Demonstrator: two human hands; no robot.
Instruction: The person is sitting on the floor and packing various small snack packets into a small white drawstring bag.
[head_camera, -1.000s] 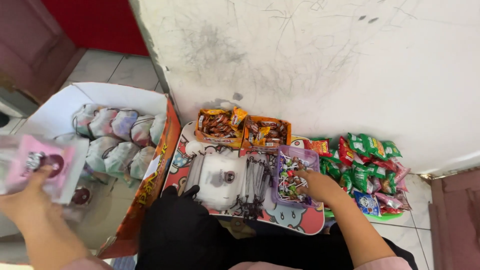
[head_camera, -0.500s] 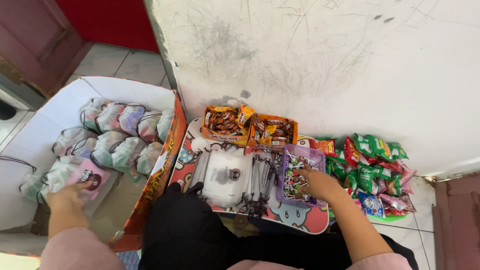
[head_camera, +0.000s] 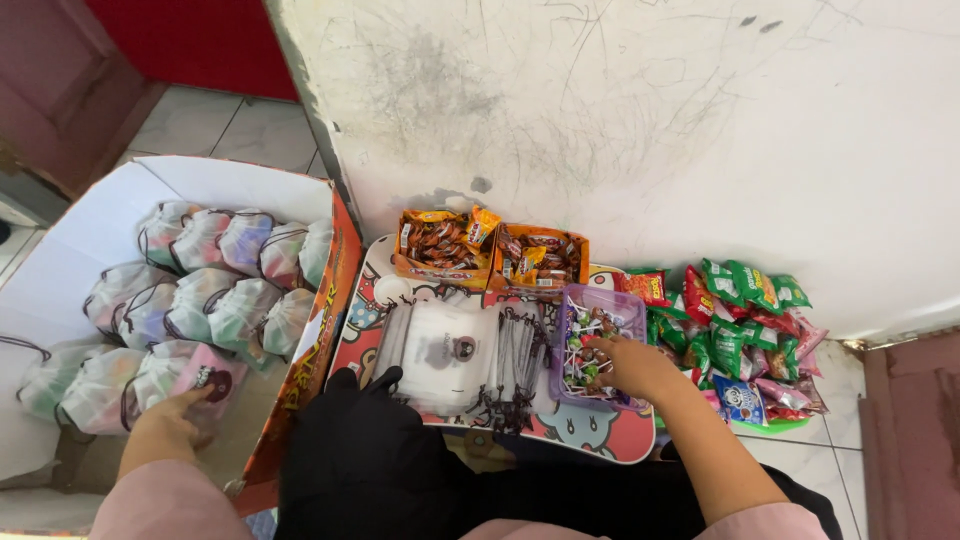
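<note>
My left hand (head_camera: 168, 422) rests on a pink drawstring pouch (head_camera: 205, 382), pressing it down inside a big cardboard box (head_camera: 318, 330) at the end of the front row of filled pouches (head_camera: 215, 300). My right hand (head_camera: 628, 365) reaches into a purple plastic tray (head_camera: 600, 300) of small wrapped sweets on a low cartoon-printed table (head_camera: 590, 435); its fingertips are among the sweets and what they grip is hidden. A stack of empty white drawstring bags (head_camera: 445, 355) lies in the table's middle.
Two orange boxes of wrapped chocolates (head_camera: 485, 255) stand at the table's far edge against a scuffed white wall (head_camera: 650, 120). A pile of green, red and pink snack packets (head_camera: 740, 320) lies on the floor to the right. A black cloth (head_camera: 350, 450) covers my lap.
My left hand has carried the pink pouch from up in the air down into the cardboard box and set it beside the others. The right hand stayed at the purple tray.
</note>
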